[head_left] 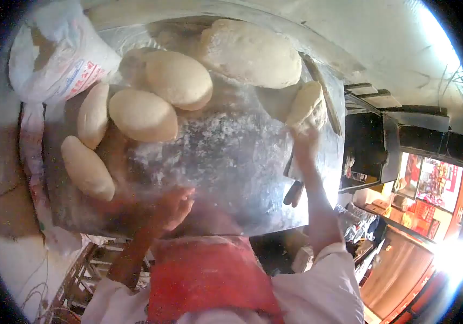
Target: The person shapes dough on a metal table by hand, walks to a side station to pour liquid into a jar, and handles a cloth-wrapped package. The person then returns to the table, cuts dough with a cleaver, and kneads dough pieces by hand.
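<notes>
My right hand (pixel 305 141) reaches to the right side of the floured metal worktop (pixel 226 135), its fingers on the near end of a small rough piece of dough (pixel 308 102). Motion blurs those fingertips. Low over the worktop's front edge, my left hand (pixel 174 208) holds nothing, with its fingers loosely bent. A big slab of dough (pixel 253 54) lies at the back. Several smooth oval loaves of dough (pixel 144 115) rest on the left, the nearest dough loaf (pixel 88 168) close to my left forearm.
A white printed sack (pixel 61 59) stands at the back left corner. Along the right edge lies a wooden stick (pixel 322 94). A dark-handled tool (pixel 294 193) sits beside my right forearm, partly hidden. Dark shelving (pixel 372 143) stands beyond the worktop on the right.
</notes>
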The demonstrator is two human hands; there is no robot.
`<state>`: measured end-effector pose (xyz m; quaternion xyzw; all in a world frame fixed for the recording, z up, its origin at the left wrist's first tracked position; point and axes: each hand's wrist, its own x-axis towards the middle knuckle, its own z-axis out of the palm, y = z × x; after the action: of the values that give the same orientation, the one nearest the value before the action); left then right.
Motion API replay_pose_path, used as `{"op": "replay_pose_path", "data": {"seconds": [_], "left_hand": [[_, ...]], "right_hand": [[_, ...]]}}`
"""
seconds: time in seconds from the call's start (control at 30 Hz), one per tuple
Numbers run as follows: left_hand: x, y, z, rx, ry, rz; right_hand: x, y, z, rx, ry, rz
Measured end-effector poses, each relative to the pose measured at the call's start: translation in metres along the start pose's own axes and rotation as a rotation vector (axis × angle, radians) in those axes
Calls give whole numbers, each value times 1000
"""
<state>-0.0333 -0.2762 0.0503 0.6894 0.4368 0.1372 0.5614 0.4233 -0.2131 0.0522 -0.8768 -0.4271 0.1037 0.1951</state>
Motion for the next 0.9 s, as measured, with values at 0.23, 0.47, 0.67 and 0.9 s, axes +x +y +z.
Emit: {"op": "replay_pose_path", "data": {"seconds": [0.23, 0.47, 0.67, 0.9], "left_hand": [[16, -11, 56, -101, 132, -148], [33, 12, 106, -162, 320, -464], [76, 14, 155, -416, 316, -289], [139, 64, 140, -661, 148, -490]], "right_hand": [[147, 81, -15, 406, -141, 154], [188, 23, -21, 887, -679, 551], [207, 152, 45, 537, -409, 71], [44, 47, -17, 980, -375, -135]]}}
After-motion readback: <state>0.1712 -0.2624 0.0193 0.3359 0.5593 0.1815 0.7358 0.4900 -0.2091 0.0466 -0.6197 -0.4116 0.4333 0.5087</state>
